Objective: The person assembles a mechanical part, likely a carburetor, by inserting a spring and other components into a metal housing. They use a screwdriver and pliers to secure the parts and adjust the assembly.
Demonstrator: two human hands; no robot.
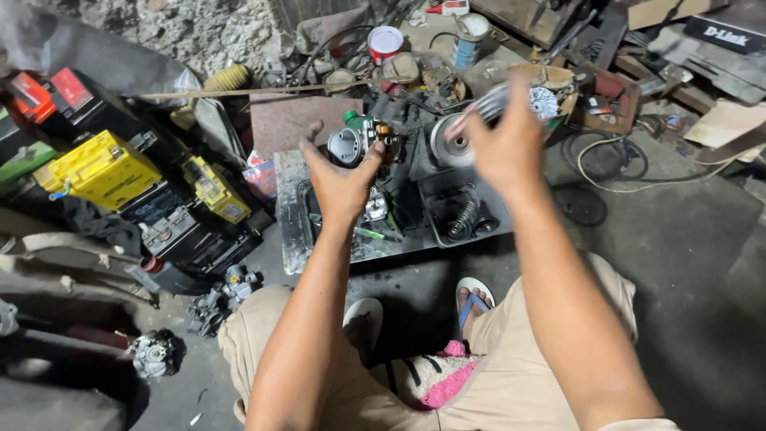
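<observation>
A: While the left hand [341,182] clamps thumb and fingers around the small carburetor [359,140], the right hand [504,144] grips blurred metal tools [487,104]; held above the tray [291,231].

B: Step?

A: Likely mid-servicing; next calls for steadying the tool onto the part.

B: Obstructions?

A: Pulley disc [451,144] just behind, spring [463,219] in the tray, yellow batteries [100,168] well left. Crowded.
</observation>
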